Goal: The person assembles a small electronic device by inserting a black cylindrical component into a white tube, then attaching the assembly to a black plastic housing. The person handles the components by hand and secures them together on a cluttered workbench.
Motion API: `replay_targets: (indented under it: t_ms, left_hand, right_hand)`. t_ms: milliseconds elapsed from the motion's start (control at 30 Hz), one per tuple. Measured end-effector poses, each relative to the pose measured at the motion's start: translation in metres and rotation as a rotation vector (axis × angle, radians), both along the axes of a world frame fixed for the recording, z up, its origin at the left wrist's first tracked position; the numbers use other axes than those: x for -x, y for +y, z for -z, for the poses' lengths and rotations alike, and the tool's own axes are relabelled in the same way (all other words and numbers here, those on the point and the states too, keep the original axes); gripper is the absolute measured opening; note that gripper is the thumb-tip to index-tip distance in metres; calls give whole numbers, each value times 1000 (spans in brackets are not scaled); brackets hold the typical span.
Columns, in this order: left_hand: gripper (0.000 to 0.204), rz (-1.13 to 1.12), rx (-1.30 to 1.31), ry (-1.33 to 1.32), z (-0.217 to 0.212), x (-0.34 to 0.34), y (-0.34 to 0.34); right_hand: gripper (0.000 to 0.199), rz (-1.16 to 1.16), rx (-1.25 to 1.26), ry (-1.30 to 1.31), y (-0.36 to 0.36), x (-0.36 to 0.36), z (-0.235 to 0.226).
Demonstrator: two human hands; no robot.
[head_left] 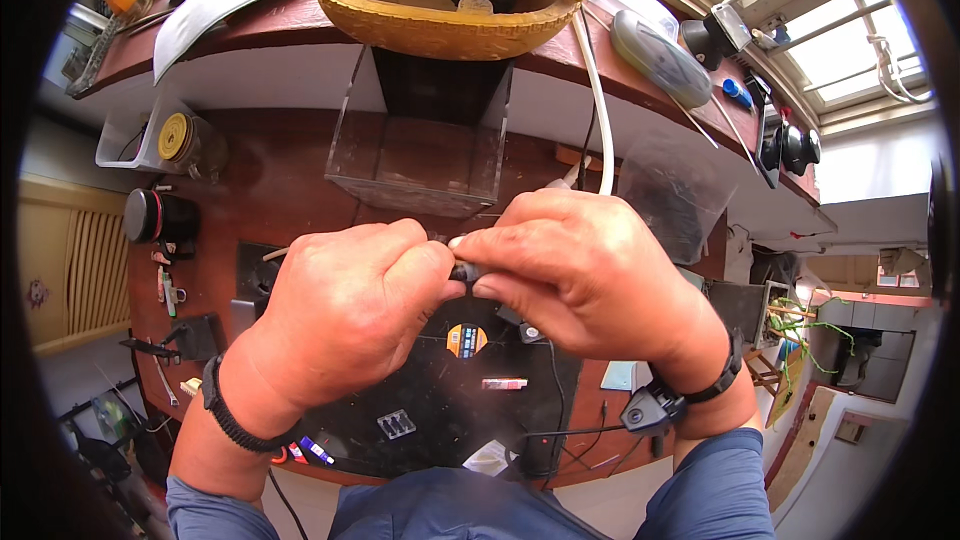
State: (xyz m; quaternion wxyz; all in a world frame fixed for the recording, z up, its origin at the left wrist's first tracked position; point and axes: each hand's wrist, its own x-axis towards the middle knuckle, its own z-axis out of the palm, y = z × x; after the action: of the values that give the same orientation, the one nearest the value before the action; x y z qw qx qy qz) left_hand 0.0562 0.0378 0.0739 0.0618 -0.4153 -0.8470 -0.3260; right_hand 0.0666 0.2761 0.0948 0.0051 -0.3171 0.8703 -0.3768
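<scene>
Both hands meet over the middle of the bench, and most of what they hold is hidden. The left hand point(345, 305) is curled into a loose fist, fingers pressed together. The right hand point(580, 270) pinches a small dark part point(462, 270) between thumb and forefinger. Only a sliver of that part shows in the gap between the two hands, too small to tell what it is. Whether the left fingers grip it too, I cannot tell.

Under the hands lies a black mat point(440, 390) near the bench's front edge. On it sit a round orange and blue label point(466, 340), a small red strip point(504, 383) and a little grey block point(396, 424). A white scrap point(490, 457) lies at the mat's front edge, partly cut off by the blue sleeves.

A clear plastic box point(420, 155) stands at the back of the bench, just beyond the hands. Toward the left edge stand a jar with a yellow lid point(180, 138) and a black can with a red band point(158, 216). A clear plastic bag point(672, 190) lies to the right.

The bench point(290, 195) is dark reddish wood. On the shelf above it rests a yellow woven basket point(440, 15), its top cut off. A white cable point(597, 110) hangs down from there. Bright windows point(850, 40) fill the far right corner of the room.
</scene>
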Motion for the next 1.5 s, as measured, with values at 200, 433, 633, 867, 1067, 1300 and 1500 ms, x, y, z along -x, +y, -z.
replay_targets:
  t_ms: [200,433,633,867,1067,1300,1500]
  left_hand:
    - [15,3,-134,-34,10,-4,-6]
    - [8,39,-312,-552,9,-14,-7]
    - [6,22,-324,-405,14,-16,-3]
    - [7,-36,-352,-292,18,-21,6]
    - [7,-70,-358,-264,18,-22,9]
    - [7,-67,-331,-252,21,-22,10]
    - [7,-82,-311,-231,20,-22,10]
  right_hand:
    - [20,-40,27,-154,7,3,-3]
    - [16,-35,67,-208,5,2,-3]
    - [14,-5,88,-142,0,-2,1]
    - [13,-5,88,-109,-1,-1,-1]
    - [13,14,80,-76,-3,-1,-2]
    - [13,4,84,-52,-4,1,-2]
    - [16,-9,27,-51,-4,2,-6]
